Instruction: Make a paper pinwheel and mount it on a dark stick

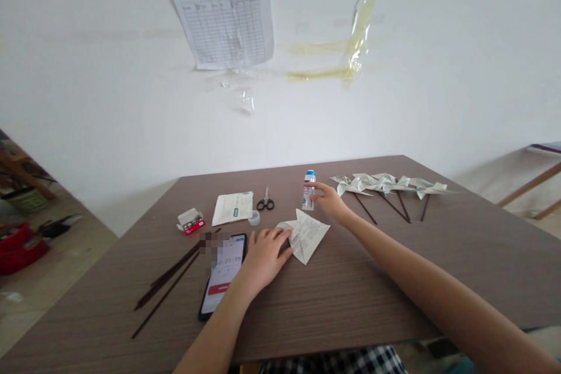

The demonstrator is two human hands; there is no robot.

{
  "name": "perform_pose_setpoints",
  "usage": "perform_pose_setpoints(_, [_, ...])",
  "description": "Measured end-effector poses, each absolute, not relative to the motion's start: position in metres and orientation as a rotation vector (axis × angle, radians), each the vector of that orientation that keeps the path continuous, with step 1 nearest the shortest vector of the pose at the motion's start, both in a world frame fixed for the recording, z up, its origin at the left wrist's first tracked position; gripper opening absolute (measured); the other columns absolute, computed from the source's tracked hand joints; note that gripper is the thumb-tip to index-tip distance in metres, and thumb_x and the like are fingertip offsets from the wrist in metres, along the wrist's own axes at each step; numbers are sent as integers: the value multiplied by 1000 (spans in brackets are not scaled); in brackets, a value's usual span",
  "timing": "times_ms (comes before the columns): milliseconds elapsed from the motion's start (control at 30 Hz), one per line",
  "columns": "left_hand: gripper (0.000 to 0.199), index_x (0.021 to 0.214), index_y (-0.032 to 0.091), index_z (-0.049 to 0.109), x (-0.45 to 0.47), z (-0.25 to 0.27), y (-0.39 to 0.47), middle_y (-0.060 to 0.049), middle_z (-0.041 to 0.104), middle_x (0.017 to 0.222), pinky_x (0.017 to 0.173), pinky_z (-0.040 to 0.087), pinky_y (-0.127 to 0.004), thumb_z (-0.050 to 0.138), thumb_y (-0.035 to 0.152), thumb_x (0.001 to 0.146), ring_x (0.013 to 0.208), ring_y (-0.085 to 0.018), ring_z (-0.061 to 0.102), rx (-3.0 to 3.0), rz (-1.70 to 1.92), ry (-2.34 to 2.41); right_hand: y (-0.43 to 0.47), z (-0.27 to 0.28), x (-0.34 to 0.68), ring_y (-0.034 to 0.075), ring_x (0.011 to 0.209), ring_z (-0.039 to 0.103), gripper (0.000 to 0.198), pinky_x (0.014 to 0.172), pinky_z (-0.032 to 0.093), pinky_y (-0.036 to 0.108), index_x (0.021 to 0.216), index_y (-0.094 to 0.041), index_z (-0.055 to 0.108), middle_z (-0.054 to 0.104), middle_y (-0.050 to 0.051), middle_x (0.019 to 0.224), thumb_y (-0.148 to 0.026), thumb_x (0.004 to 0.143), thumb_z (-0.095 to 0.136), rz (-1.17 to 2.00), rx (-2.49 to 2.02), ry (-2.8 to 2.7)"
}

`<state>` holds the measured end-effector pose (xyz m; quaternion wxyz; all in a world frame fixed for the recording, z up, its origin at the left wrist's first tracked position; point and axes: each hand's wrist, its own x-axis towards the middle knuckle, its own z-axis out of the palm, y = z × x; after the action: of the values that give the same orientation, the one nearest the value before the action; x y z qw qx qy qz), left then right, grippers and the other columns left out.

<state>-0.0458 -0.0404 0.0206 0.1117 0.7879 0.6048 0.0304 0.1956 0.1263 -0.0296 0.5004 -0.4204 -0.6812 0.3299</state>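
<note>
My left hand lies palm down on the table, fingers spread, its fingertips at the left corner of a cut and partly folded piece of printed paper. My right hand reaches forward beyond that paper, its fingers around a small upright glue bottle with a blue cap. To the right, several paper pinwheels on dark sticks lie in an overlapping row. Left of my left hand rests a phone with a running timer on its screen.
Small scissors, a tape roll, a stack of folded paper and an open red-and-white box sit toward the back left. Several loose dark sticks lie left of the phone. A wall borders the table's far edge.
</note>
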Motion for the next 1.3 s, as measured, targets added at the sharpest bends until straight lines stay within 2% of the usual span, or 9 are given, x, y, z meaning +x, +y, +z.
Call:
perform_pose_setpoints(133, [52,171,33,65,-47,19,-39,-11,63,180,143,32,-80,62,33,119,169,-40,54,2315,93,1774,141,-23,179,28,91,87,35,84,72,40,116,-21,94,90,12,120,-23,83,82,843,-1031,-1632])
perform_pose_setpoints(200, [52,171,33,65,-48,20,-39,-11,64,179,143,32,-81,62,31,119,168,-40,55,2318,102,1770,149,-19,169,30,100,87,29,94,73,46,107,-23,95,90,13,124,-20,81,83,792,-1045,-1642])
perform_pose_setpoints(300, [53,170,32,65,-50,21,-40,-11,66,177,142,33,-82,63,29,118,167,-41,56,2321,120,1768,159,-14,155,35,118,86,23,112,68,52,99,-26,96,90,11,125,-18,81,85,735,-1054,-1679])
perform_pose_setpoints(367, [53,169,32,66,-52,20,-40,-11,68,176,142,34,-82,63,28,117,166,-43,57,2328,139,1768,164,-11,147,36,124,85,21,116,65,53,97,-27,96,90,11,130,-17,83,84,709,-1061,-1707])
perform_pose_setpoints(500, [53,166,35,70,-55,17,-38,-10,70,173,141,36,-82,65,26,114,165,-45,58,2335,176,1773,174,-7,132,37,129,85,27,119,64,51,101,-27,97,88,12,139,-15,87,79,692,-1082,-1738])
perform_pose_setpoints(867, [55,164,35,72,-61,16,-37,-11,73,169,141,35,-83,61,27,110,163,-46,58,2319,209,1760,186,-8,91,32,128,85,56,118,65,45,118,-28,97,86,8,148,-4,79,65,741,-1077,-1815])
perform_pose_setpoints(1100, [54,164,35,71,-60,18,-40,-10,72,171,141,31,-86,61,24,112,165,-44,57,2314,195,1790,189,-7,78,33,128,86,60,117,66,44,121,-27,97,86,7,149,-3,78,62,784,-1048,-1847])
perform_pose_setpoints(1300, [54,164,37,71,-61,17,-39,-10,71,171,141,31,-87,64,24,112,165,-44,57,2307,182,1784,187,-10,68,32,139,82,65,123,62,42,126,-27,96,83,6,156,1,78,62,803,-1028,-1868])
